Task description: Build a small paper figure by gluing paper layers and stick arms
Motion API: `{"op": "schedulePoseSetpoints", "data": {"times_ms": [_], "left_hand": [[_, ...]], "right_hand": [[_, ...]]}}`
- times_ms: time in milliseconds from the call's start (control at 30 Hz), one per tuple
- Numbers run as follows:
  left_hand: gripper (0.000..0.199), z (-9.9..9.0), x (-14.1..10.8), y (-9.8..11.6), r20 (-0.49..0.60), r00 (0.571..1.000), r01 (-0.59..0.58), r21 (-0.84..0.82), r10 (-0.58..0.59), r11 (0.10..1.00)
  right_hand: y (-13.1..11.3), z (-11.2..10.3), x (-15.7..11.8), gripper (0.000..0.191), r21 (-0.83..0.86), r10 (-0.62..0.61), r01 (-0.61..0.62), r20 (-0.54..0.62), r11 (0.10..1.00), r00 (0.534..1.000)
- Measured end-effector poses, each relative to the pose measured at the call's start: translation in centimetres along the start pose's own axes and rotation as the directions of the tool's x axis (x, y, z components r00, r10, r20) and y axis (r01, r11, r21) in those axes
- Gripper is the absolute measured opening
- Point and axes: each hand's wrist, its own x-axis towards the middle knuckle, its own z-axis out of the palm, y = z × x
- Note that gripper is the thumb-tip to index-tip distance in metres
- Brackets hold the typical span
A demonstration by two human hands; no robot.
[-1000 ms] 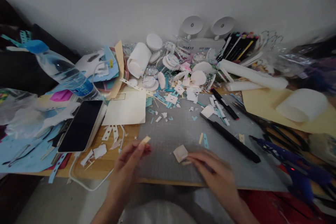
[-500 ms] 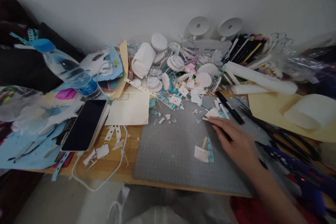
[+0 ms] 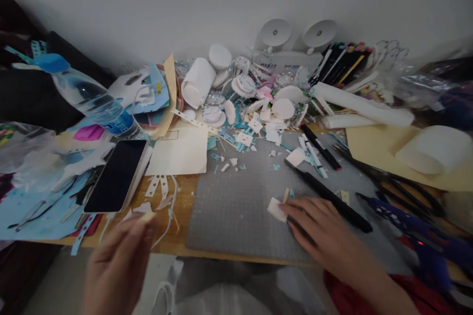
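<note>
My right hand is low over the grey cutting mat, thumb and fingers closed on the edge of a small white paper piece. A short tan strip and the end of a light-blue strip show beside its fingertips; the rest of them is hidden. My left hand hangs at the table's front edge, left of the mat. Its fingers are pinched together and blurred, with a small pale bit at the tips that I cannot make out.
A long black tool, black scissors and a blue glue gun lie at right. A phone and water bottle stand left. Paper discs, smiling paper figures and scraps crowd the back.
My right hand has moved down and toward me, from the back of the mat to the white paper piece, which has shifted and turned. My left hand has come into view.
</note>
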Motion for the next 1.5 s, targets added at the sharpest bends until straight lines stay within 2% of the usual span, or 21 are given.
{"op": "schedulePoseSetpoints", "data": {"times_ms": [33,100,167,267,367,500,600,700,800,867,933,1033,1133,1200,1267,1367,1433,1500], "left_hand": [[0.029,1.3,-0.6,-0.4,0.101,0.995,0.020,-0.016,-0.018,1.000],[0.019,3.4,-1.9,-0.9,0.263,0.964,-0.058,0.029,0.049,0.998],[0.018,4.7,-2.9,-1.1,0.489,0.862,-0.186,0.057,0.135,0.981],[0.021,5.6,-3.9,-0.7,0.682,0.695,-0.336,0.025,0.229,0.942],[0.019,5.9,-4.1,-0.4,0.778,0.568,-0.430,0.002,0.269,0.903],[0.016,6.1,-3.5,-0.6,0.862,0.417,-0.542,-0.018,0.287,0.840],[0.020,6.4,-3.3,-1.1,0.888,0.313,-0.668,-0.046,0.336,0.743],[0.018,7.1,-3.5,-1.3,0.887,0.240,-0.827,-0.025,0.394,0.561],[0.016,7.9,-3.9,-1.5,0.876,0.211,-0.931,0.045,0.434,0.363],[0.017,8.3,-4.2,-1.6,0.883,0.216,-0.953,0.097,0.417,0.288],[0.019,8.5,-4.3,-1.7,0.893,0.232,-0.957,0.139,0.386,0.254],[0.021,8.6,-4.2,-1.7,0.900,0.236,-0.958,0.152,0.366,0.245],[0.020,8.6,-4.0,-1.6,0.903,0.221,-0.961,0.137,0.369,0.241],[0.020,8.6,-4.0,-1.4,0.900,0.223,-0.961,0.138,0.375,0.242],[0.020,8.6,-4.0,-1.3,0.899,0.228,-0.958,0.139,0.374,0.249],[0.020,8.7,-4.2,-1.3,0.898,0.230,-0.954,0.133,0.375,0.268],[0.019,8.8,-4.2,-1.4,0.890,0.239,-0.950,0.131,0.388,0.285],[0.019,8.6,-4.1,-1.4,0.887,0.244,-0.944,0.125,0.393,0.305]], "right_hand": [[-0.7,0.5,0.3,0.027,0.025,0.026,-0.026,-0.014,0.999,1.000],[-2.2,1.5,0.8,0.023,0.101,0.082,-0.076,-0.057,0.992,0.995],[-3.6,2.1,1.2,0.022,0.227,0.111,-0.089,-0.086,0.970,0.990],[-4.4,2.2,1.3,0.028,0.398,0.120,-0.065,-0.116,0.915,0.986],[-2.8,1.8,1.1,0.035,0.337,0.150,-0.090,-0.157,0.937,0.976],[-0.6,2.0,1.3,0.035,0.212,0.138,-0.116,-0.093,0.970,0.986],[-1.4,2.6,2.4,0.027,0.254,0.129,-0.106,-0.074,0.961,0.989],[-3.4,2.8,3.7,0.021,0.304,0.129,-0.106,-0.057,0.947,0.990],[-4.3,2.3,3.6,0.024,0.303,0.122,-0.098,-0.062,0.948,0.991],[-3.9,1.9,2.5,0.030,0.279,0.125,-0.095,-0.090,0.956,0.988],[-3.1,1.6,1.0,0.035,0.234,0.111,-0.085,-0.102,0.969,0.989],[-1.6,1.8,-1.1,0.038,0.125,0.102,-0.094,-0.054,0.988,0.993],[-0.3,2.0,-2.3,0.042,-0.006,0.186,-0.187,-0.063,0.982,0.981],[0.0,1.8,-2.6,0.044,-0.017,0.253,-0.258,-0.138,0.966,0.957],[-0.3,1.3,-2.6,0.041,0.043,0.291,-0.290,-0.247,0.956,0.924],[-1.5,0.7,-2.0,0.034,0.136,0.244,-0.208,-0.360,0.969,0.901],[-2.5,0.8,-0.9,0.036,0.184,0.177,-0.126,-0.295,0.975,0.939],[-3.3,1.2,0.6,0.042,0.241,0.112,-0.073,-0.151,0.968,0.982]]}}
